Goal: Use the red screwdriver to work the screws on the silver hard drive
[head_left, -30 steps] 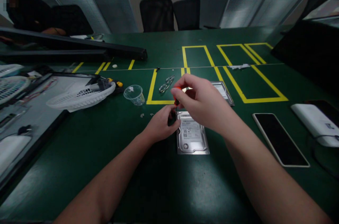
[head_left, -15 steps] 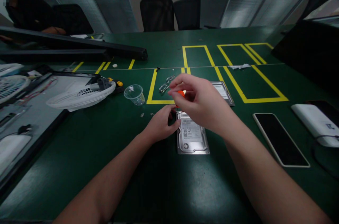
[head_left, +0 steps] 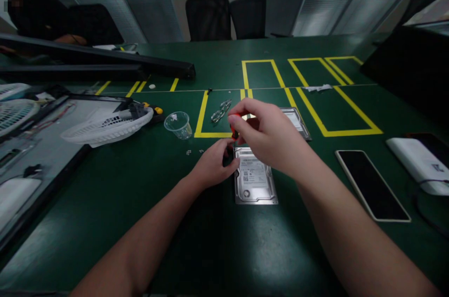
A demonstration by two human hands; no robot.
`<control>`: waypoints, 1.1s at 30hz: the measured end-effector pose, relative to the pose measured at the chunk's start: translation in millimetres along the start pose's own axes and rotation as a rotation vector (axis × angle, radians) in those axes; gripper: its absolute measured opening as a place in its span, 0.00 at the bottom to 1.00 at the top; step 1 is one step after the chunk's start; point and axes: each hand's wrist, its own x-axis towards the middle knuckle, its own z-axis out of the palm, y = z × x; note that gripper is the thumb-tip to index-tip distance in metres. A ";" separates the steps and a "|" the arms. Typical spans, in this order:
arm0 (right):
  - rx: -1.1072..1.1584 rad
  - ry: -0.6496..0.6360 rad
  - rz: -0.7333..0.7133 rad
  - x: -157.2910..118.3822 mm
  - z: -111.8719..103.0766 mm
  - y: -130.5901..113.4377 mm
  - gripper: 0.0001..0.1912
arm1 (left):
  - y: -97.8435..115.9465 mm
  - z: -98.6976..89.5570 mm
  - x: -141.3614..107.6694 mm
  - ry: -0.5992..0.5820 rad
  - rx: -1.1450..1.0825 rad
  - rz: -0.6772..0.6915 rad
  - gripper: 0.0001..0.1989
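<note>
A silver hard drive point(head_left: 255, 180) with a white label lies flat on the green table. Its upper left edge is gripped by my left hand point(head_left: 213, 166), thumb on top and fingers curled around the corner. Above that same corner, my right hand point(head_left: 268, 132) pinches the red handle of a screwdriver point(head_left: 234, 132), which stands roughly upright with its shaft pointing down at the drive. The tip is too small to make out. Behind my right hand, a second hard drive point(head_left: 296, 121) is partly covered.
Left of my hands stand a clear plastic cup point(head_left: 177, 125) and several tiny metal pieces point(head_left: 188, 152). Glasses point(head_left: 220, 111) lie beyond. A phone point(head_left: 372, 184) and a white power bank point(head_left: 421, 166) are at right; a large panel point(head_left: 66, 156) with fan covers is at left. Another person sits far left.
My right hand has shifted slightly to the right and its fingers have turned around the screwdriver handle, baring more of it. My left hand and the hard drive stay put.
</note>
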 end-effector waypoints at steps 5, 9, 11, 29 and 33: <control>-0.014 0.053 0.051 -1.3 0.7 0.5 0.09 | -1.2 0.6 -0.2 0.002 0.001 -0.001 0.13; 0.026 0.079 0.006 -1.2 2.7 4.7 0.06 | -2.2 0.6 -0.6 0.001 0.000 0.005 0.14; 0.045 0.076 -0.045 -0.9 2.5 4.9 0.03 | -2.1 0.2 -0.6 -0.005 -0.001 0.008 0.14; -0.023 0.037 -0.052 -0.1 0.9 6.0 0.09 | 0.1 -0.5 0.0 -0.011 0.002 0.002 0.14; -0.067 0.037 -0.028 -1.1 -0.9 1.0 0.08 | -0.1 -0.3 0.6 -0.006 -0.010 0.004 0.14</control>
